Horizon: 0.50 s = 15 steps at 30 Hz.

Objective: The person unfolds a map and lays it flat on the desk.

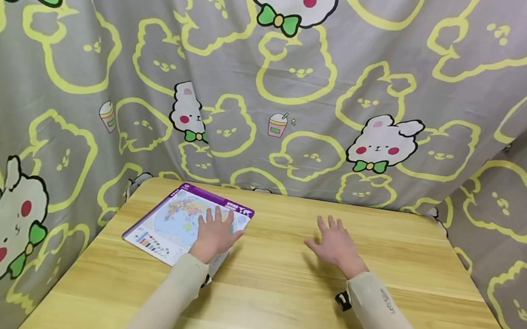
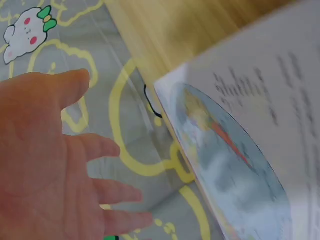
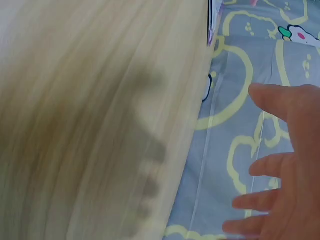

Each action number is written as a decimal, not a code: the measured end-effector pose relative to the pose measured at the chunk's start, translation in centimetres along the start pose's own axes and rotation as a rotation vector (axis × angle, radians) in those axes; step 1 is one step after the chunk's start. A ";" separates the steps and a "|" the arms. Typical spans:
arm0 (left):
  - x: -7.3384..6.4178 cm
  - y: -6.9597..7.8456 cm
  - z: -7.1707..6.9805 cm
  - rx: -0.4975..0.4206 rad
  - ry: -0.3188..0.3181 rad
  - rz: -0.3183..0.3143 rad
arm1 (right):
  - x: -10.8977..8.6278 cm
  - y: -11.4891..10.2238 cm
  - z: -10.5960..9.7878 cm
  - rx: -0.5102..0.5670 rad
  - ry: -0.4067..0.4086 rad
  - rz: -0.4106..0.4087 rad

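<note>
My read on the map handling: your left hand (image 1: 215,233) is over the lower right part of the flat, purple-bordered, rounded-corner world map sheet (image 1: 176,222), which lies skewed, map side up, left of ctr in head view on the pale yellow wood-grain table (image 1: 271,306). L fingers are straight & spread wide, nothing held; your right hand (image 1: 338,247) is right of ctr, well apart from the map, fingers also apart & nothing in them. To do it well: get R hand onto the map's right edge & L onto its left edge b4 any lift, thumbs on top, fingertips under, so both sides rise together. Sheet looks thin & a bit glossy, so prob slides on wood & hard to get under; raise one corner first, don't press flat. Go easy so it doesn't bow. Hidden/unclear: L hand & beige left sleeve (image 1: 165,297) cover part of the map's near right side; contact w/ the sheet can't be confirmed from head view. L wrist view: sheet is cut off at right & bottom, print too blurred to read, hand cropped at left. R wrist view: hand cropped at right, shadow on wood; the dark-edged sliver up top, right of ctr, might be the map's edge, can't confirm.
</note>
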<state>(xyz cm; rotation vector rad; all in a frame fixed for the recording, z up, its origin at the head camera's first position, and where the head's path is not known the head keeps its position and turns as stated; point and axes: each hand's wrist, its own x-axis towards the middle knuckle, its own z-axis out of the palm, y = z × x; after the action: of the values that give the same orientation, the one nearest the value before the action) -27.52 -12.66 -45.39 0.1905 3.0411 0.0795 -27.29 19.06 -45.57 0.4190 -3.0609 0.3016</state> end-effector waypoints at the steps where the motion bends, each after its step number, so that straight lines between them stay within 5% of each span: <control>1: -0.1 -0.3 0.0 -0.006 0.004 0.013 | 0.0 -0.2 0.0 0.015 -0.007 -0.019; 15: -1.2 -7.0 1.2 -0.093 0.002 0.110 | 0.9 -5.8 1.8 0.063 -0.006 -0.336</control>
<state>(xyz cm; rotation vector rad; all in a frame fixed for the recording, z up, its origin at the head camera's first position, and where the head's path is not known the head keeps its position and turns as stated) -27.11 -19.67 -46.91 0.3506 3.0183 0.2283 -26.58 12.96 -46.16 0.9224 -2.9205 0.3802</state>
